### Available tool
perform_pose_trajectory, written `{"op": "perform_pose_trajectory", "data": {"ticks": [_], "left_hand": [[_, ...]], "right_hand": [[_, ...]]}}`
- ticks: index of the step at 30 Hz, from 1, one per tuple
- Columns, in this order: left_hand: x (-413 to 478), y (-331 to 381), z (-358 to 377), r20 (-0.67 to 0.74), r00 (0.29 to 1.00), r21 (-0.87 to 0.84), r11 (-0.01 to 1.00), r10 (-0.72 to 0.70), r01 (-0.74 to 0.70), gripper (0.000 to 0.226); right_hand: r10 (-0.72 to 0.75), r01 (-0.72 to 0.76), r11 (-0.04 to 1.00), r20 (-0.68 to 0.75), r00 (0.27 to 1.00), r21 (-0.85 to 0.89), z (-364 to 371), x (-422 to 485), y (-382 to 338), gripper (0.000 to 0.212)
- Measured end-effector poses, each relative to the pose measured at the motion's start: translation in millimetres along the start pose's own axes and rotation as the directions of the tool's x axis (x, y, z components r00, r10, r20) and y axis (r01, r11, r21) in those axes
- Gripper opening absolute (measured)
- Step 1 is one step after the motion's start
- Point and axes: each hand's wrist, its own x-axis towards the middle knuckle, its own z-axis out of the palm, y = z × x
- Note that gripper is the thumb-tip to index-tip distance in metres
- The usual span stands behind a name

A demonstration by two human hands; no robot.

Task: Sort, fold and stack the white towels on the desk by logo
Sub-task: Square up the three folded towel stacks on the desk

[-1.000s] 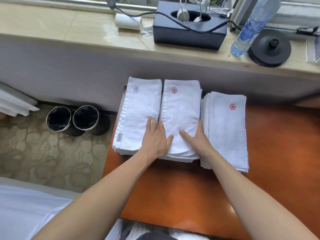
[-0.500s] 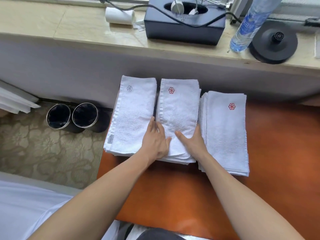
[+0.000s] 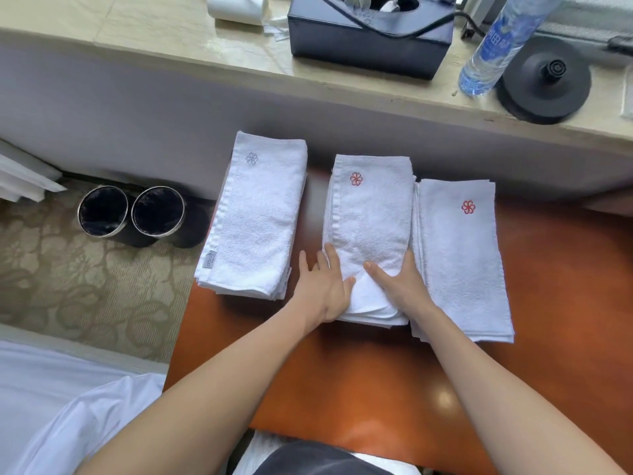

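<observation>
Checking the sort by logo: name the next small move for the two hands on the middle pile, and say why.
Probably lift the middle pile and set it on the right pile. Both show a red logo, while the left pile shows a grey one, and the left hand and right hand flank the middle pile's near end.
</observation>
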Motion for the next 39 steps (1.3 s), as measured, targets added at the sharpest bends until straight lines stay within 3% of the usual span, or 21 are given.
{"op": "perform_pose_trajectory", "data": {"ticks": [4, 6, 10, 15, 17, 18, 21, 26, 31, 35, 39], "left_hand": [[-19, 7, 16, 0.077, 0.996, -0.199, 0.980, 0.037, -0.022, 0.084], [-28, 7, 25, 0.105, 0.994, -0.411, 0.911, 0.036, 0.010, 0.087], [-27, 0, 23, 0.120, 0.992, -0.859, 0.496, -0.039, 0.123, 0.080], [20, -6, -12, 0.127, 0.986, -0.983, 0.121, -0.107, 0.139, 0.080], [37, -2, -26, 0.148, 0.983, -0.988, -0.049, -0.105, 0.143, 0.082], [42, -1, -31, 0.138, 0.986, -0.988, -0.083, -0.097, 0.130, 0.078], [49, 3, -32, 0.069, 0.995, -0.993, -0.104, -0.066, 0.062, 0.068], [43, 8, -24, 0.085, 0.996, -0.986, -0.148, -0.021, 0.080, 0.054], [41, 1, -29, 0.123, 0.992, -0.989, -0.087, -0.026, 0.121, 0.053], [47, -2, -28, 0.115, 0.966, -0.993, -0.031, -0.231, 0.111, 0.055], [64, 0, -42, 0.030, 0.981, -0.999, -0.037, -0.194, 0.023, 0.038]], "right_hand": [[-0.021, 0.021, 1.000, 0.026, 0.999, -0.009, -14, -18, 10, 0.097], [-0.006, 0.007, 1.000, 0.049, 0.999, -0.012, -16, -25, 18, 0.096], [0.008, -0.013, 0.999, 0.098, 0.995, 0.049, -20, -29, 17, 0.089], [-0.053, 0.028, 0.976, 0.114, 0.992, 0.214, -22, -8, -14, 0.061], [-0.077, 0.043, 0.955, 0.105, 0.992, 0.295, -19, 1, -20, 0.059], [-0.076, 0.039, 0.942, 0.096, 0.993, 0.334, -16, 5, -21, 0.061], [-0.055, 0.024, 0.920, 0.069, 0.996, 0.391, -8, 9, -19, 0.068], [-0.036, -0.038, 0.896, 0.156, 0.987, 0.443, -4, -1, -15, 0.057], [-0.041, -0.039, 0.914, 0.187, 0.982, 0.403, -5, -2, -18, 0.055], [-0.035, 0.016, 0.941, 0.051, 0.998, 0.338, -13, 15, -29, 0.068], [-0.043, 0.047, 0.948, -0.018, 0.999, 0.315, -10, 36, -41, 0.071]]}}
